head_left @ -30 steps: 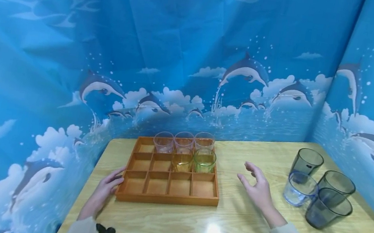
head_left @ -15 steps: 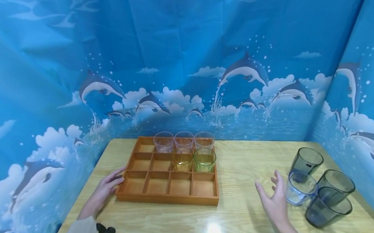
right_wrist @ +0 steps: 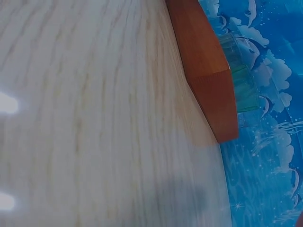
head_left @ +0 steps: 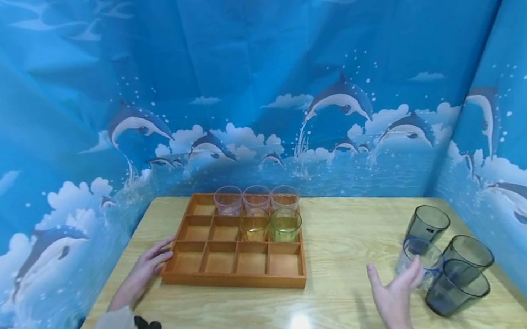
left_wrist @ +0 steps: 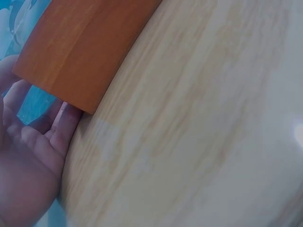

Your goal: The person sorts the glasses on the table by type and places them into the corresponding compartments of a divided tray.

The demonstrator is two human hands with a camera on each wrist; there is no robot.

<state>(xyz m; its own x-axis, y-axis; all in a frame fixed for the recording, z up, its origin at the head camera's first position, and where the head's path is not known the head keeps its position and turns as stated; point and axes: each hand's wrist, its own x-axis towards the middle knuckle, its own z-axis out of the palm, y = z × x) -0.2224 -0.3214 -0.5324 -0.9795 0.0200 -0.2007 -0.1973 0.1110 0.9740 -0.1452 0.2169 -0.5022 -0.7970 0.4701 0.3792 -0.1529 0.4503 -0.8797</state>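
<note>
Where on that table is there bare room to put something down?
The table is bare between the wooden tray and the right hand, and in front of the tray, between the sleeves. It's crowded at the right, where four glasses cluster; the tray holds five more glasses, toward its back.

Blue dolphin-print backdrop (head_left: 255, 74), wooden table (head_left: 343, 242)

Five cups (head_left: 254, 226) stand in the tray (head_left: 234, 281), toward its back, left of four more cups (head_left: 450, 289) on the table (head_left: 344, 236).
</note>
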